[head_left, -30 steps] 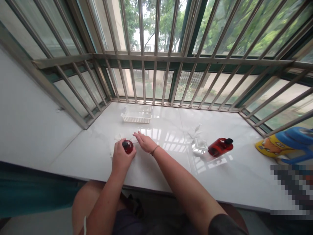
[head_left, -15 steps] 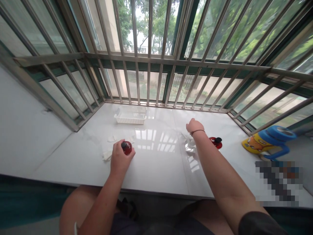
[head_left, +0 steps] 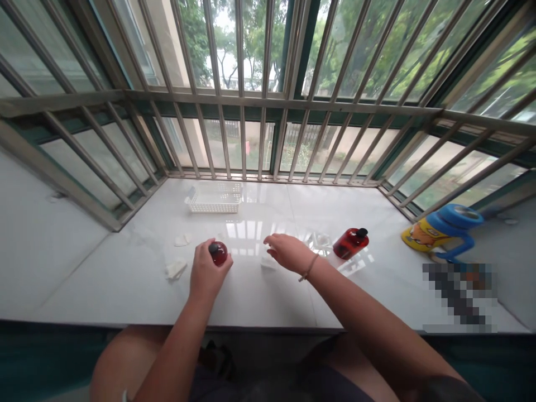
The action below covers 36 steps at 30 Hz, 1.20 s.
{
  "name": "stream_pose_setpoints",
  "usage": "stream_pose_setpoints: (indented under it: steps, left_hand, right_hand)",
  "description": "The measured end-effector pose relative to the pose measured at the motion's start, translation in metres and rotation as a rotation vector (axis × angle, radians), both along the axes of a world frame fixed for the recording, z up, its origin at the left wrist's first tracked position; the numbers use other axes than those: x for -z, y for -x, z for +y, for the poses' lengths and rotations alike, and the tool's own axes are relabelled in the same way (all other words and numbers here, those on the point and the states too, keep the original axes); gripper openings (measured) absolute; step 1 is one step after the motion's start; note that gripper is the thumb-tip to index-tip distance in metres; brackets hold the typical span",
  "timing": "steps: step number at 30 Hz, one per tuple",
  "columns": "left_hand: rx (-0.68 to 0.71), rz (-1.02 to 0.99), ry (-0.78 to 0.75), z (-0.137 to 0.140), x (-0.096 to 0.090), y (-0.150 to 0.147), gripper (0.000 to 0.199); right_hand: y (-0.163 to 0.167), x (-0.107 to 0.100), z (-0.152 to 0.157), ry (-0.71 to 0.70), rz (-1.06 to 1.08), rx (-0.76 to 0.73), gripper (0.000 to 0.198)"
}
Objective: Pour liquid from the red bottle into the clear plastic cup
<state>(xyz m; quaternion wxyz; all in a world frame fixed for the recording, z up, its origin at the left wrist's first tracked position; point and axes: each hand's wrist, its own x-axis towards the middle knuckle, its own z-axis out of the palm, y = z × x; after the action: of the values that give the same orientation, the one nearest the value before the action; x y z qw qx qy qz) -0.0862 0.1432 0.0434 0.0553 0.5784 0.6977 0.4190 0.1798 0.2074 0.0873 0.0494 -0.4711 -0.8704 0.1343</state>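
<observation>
My left hand point(head_left: 206, 271) is wrapped round a dark red bottle point(head_left: 220, 254) with a black cap, seen from almost straight above on the white tabletop. To its right, my right hand point(head_left: 288, 252) is over the table with fingers bent, pointing left. A thin white tissue point(head_left: 268, 261) shows beneath those fingers and appears pinched in them; its upper part is hidden by the hand. A second red bottle point(head_left: 350, 244) with a black cap is beyond my right wrist. Beside that bottle lies a clear plastic packet point(head_left: 321, 240).
Two crumpled white tissues point(head_left: 176, 270) lie left of my left hand. A white perforated basket point(head_left: 214, 207) sits near the barred window. At right are a blue and yellow mug-like bottle point(head_left: 435, 234) with a handle and a blurred-out item point(head_left: 458, 293).
My right hand has moved left and nearer from the clear packet, with the white tissue now under its fingers. The second red bottle has come out from behind my forearm. My left hand stays put.
</observation>
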Motion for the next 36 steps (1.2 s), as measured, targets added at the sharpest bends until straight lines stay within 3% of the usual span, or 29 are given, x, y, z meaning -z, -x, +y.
stream_pose_setpoints:
  steps: [3, 6, 8, 10, 12, 14, 18, 22, 30, 33, 36]
  left_hand:
    - [0.017, 0.012, -0.019, 0.000, 0.002, 0.001, 0.059]
    - [0.019, 0.018, -0.029, 0.000, 0.005, 0.002, 0.059]
    - [0.020, 0.021, -0.033, -0.001, 0.006, 0.001, 0.059]
    - [0.026, 0.024, -0.037, -0.002, 0.007, 0.001, 0.059]
    - [0.029, 0.028, -0.041, -0.003, 0.007, 0.000, 0.059]
    - [0.027, 0.033, -0.043, -0.004, 0.007, -0.001, 0.059]
    - [0.027, 0.030, -0.030, -0.005, 0.005, -0.002, 0.060]
    - [0.036, 0.033, -0.031, -0.005, 0.005, -0.001, 0.059]
    - [0.025, 0.037, -0.024, -0.006, 0.004, -0.001, 0.060]
    - [0.026, 0.040, -0.022, -0.007, 0.004, -0.001, 0.060]
    - [0.032, 0.051, -0.024, -0.008, 0.004, -0.001, 0.060]
  right_hand:
    - [-0.010, -0.011, -0.028, -0.004, 0.027, -0.074, 0.042]
    - [-0.041, -0.027, -0.034, -0.133, 0.101, -0.044, 0.048]
    - [-0.070, -0.033, -0.030, -0.251, 0.106, 0.097, 0.045]
    - [-0.097, -0.031, -0.025, -0.307, 0.014, 0.332, 0.047]
    - [-0.117, -0.018, -0.024, -0.267, -0.126, 0.516, 0.052]
    - [-0.124, 0.001, -0.029, -0.193, -0.212, 0.568, 0.056]
    - [-0.109, 0.041, -0.041, -0.138, -0.218, 0.575, 0.068]
    - [-0.082, 0.061, -0.030, -0.141, -0.161, 0.562, 0.076]
    - [-0.035, 0.058, 0.038, -0.128, 0.013, 0.239, 0.084]
    - [-0.032, 0.051, 0.029, -0.186, 0.084, 0.223, 0.078]
    - [-0.049, 0.050, -0.006, -0.264, 0.146, 0.302, 0.062]
